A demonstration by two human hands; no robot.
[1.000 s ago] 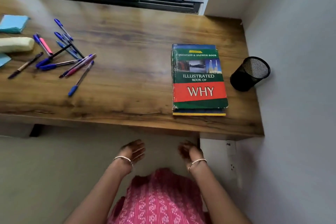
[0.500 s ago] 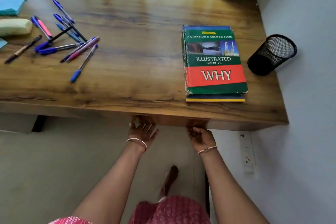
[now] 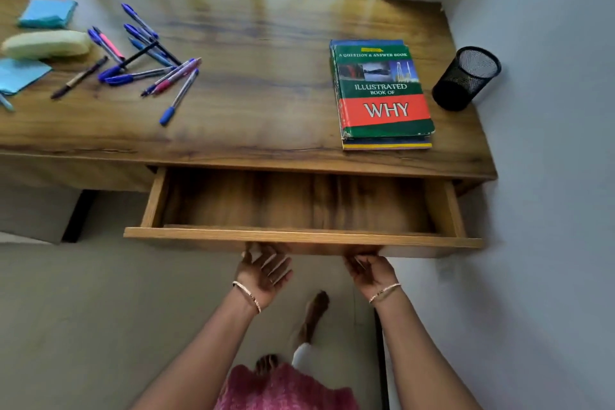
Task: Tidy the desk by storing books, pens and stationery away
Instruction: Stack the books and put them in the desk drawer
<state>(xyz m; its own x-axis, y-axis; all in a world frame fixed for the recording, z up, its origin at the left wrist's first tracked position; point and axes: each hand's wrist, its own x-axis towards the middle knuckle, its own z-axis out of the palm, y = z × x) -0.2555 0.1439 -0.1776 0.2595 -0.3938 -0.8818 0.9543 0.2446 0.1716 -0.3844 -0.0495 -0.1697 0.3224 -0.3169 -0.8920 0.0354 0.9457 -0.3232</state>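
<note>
Head view: your left hand [image 3: 263, 273], right hand [image 3: 371, 273] hook curled fingers [image 3: 279, 265] under drawer front [image 3: 299, 237]. Book stack [image 3: 382, 93], counter [image 3: 266, 93] right edge: stiff, likely heavy; grip long sides.

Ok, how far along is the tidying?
Done: the drawer stands open, nothing visible inside. In hand: left hand and right hand reach under its front; grip hidden. Left: everything; books, pens, notes and case lie on the desk, none showing in the cup.
</note>
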